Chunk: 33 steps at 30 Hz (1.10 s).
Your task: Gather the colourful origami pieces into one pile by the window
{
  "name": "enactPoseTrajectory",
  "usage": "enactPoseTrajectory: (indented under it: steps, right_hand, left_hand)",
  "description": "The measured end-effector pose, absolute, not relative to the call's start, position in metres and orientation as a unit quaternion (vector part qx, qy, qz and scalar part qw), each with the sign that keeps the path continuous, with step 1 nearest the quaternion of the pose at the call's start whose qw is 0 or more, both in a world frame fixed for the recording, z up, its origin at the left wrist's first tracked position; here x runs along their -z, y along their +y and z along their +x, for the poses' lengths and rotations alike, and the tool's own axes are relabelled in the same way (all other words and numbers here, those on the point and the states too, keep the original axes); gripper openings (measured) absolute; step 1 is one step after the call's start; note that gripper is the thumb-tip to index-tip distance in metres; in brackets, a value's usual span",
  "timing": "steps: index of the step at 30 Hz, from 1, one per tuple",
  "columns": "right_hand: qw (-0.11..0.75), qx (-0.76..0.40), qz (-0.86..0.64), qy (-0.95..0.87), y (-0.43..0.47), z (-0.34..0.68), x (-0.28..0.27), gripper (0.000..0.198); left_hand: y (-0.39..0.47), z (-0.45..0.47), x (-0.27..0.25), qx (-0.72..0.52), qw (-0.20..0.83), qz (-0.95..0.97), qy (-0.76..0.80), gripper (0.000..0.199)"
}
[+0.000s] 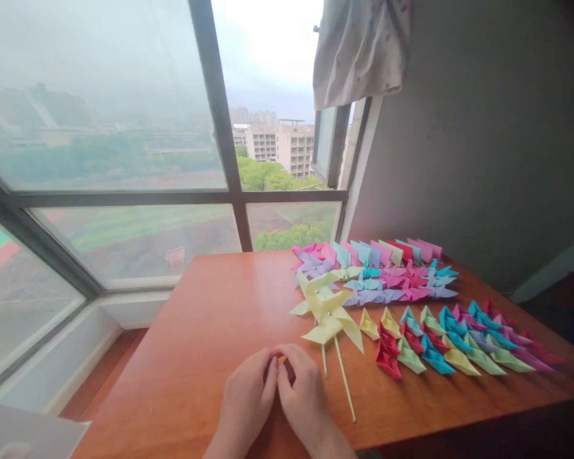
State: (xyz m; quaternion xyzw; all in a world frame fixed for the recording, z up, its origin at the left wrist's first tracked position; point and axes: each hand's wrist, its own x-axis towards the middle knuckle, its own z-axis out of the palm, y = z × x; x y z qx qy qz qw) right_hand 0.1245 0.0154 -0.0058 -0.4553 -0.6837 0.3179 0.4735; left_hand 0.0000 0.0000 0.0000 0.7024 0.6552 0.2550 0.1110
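Note:
My left hand (249,393) and my right hand (303,390) rest together on the wooden table (210,306) near its front edge. Their fingers are curled in, with thumbs side by side and fingertips meeting; nothing shows in either hand. Just right of them lies a pale yellow paper pinwheel (326,328), its thin stick (345,382) pointing towards me. More pinwheels overlap behind it, including a lilac one (312,266). To the right stand rows of folded paper boats (437,357) in red, green, blue, yellow and purple.
Behind the boats are rows of folded paper cranes (402,280), and farther back a line of coloured folded papers (387,252). Large windows (100,95) border the table's far and left sides. A grey wall (478,140) rises at right; a curtain (361,54) hangs above.

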Motion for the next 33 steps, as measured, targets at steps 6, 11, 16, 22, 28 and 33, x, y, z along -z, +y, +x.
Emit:
enactPoseTrajectory:
  steps: [6, 11, 16, 22, 28, 33]
  right_hand:
    - [0.492, -0.206, -0.513, -0.673, 0.013, 0.156, 0.004, 0.028]
    - [0.27, -0.073, -0.66, -0.698, 0.017, 0.211, 0.002, 0.019]
    - [0.085, -0.031, -0.721, -0.687, 0.021, 0.223, 0.002, 0.011]
    - [0.054, -0.051, -0.727, -0.683, 0.023, 0.213, 0.002, 0.016]
    - [0.128, 0.0, -0.722, -0.68, 0.01, 0.209, 0.006, 0.017]
    - [0.239, 0.033, -0.662, -0.71, 0.001, 0.196, 0.003, 0.013]
  left_hand:
    - [0.001, -0.001, 0.002, -0.213, 0.067, 0.73, 0.646, 0.027]
    - [0.001, -0.002, 0.004, -0.225, 0.075, 0.74, 0.63, 0.024]
    - [0.001, -0.002, 0.003, -0.217, 0.079, 0.737, 0.636, 0.021]
    - [0.001, -0.001, 0.001, -0.219, 0.085, 0.736, 0.636, 0.021]
    - [0.001, -0.002, -0.001, -0.234, 0.106, 0.724, 0.64, 0.02]
    - [-0.005, 0.012, -0.006, -0.344, 0.265, 0.667, 0.605, 0.024]
